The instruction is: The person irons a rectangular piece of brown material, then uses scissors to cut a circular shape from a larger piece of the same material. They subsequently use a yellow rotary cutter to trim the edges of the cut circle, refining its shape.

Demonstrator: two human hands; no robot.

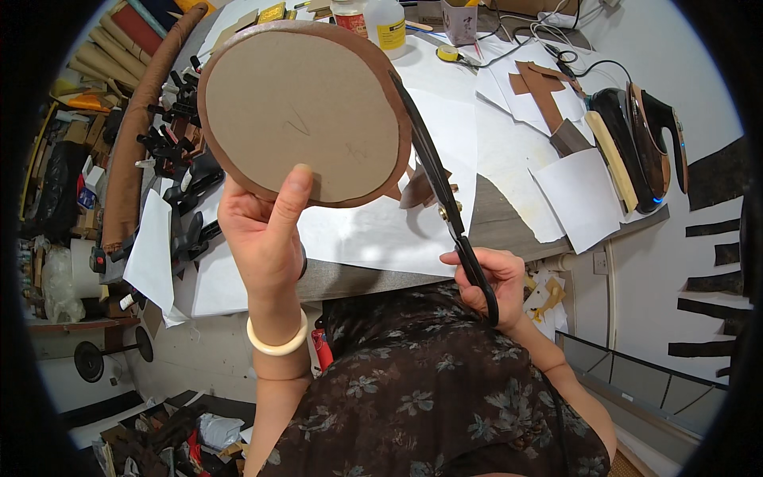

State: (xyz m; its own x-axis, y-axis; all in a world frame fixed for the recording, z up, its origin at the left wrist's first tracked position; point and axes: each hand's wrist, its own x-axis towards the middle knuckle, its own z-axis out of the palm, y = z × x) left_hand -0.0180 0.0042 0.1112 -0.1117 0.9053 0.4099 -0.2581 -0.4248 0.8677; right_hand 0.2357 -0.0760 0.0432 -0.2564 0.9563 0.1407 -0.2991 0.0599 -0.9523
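Note:
My left hand (266, 222) holds up an oval panel (302, 111) by its lower edge, the thumb pressed on its face. The panel has a beige board face with pencil marks and a brown leather-like margin around it. My right hand (499, 278) is closed around the handles of long black scissors (433, 171). The blades point up to the panel's right edge, overlapping the brown margin; whether they are parted there I cannot tell. A small brown scrap (420, 189) shows beside the blades, below the panel's right side.
White paper (366, 238) covers much of the grey table (509, 207). At the right stand irons (660, 127), near brown cut pieces (540, 91). Bottles (387, 32) and a tape measure (447, 53) lie toward the back. A brown fabric roll (131, 167) and black tools (191, 230) are at left.

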